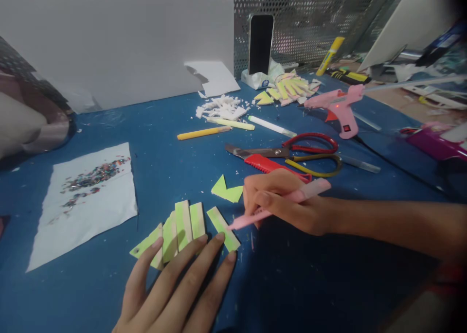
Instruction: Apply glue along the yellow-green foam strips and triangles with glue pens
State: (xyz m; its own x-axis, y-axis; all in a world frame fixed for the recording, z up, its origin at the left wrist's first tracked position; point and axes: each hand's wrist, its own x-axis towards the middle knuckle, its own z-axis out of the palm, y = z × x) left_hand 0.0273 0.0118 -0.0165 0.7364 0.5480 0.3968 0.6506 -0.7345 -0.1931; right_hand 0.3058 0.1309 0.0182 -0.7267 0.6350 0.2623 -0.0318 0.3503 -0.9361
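Observation:
My right hand [280,199] grips a pink highlighter [251,219], its tip touching a small green strip [222,226] on the blue table. The fingers of my left hand [186,284] are spread over the lower ends of several pieces. Under and beside them lie green-and-cream strips [183,221] in a row and a pointed green piece [149,243] with a dark dot. One left fingertip touches the strip at the highlighter's tip. A notched green piece [226,191] lies just beyond, left of my right hand.
Scissors [277,153] and a red cutter [270,166] lie beyond my right hand. A pink glue gun [341,107] stands farther right with its cord. Paper with colourful bits [95,192] is at left. White scraps [224,108], several markers [204,132] and a propped phone [260,43] are behind.

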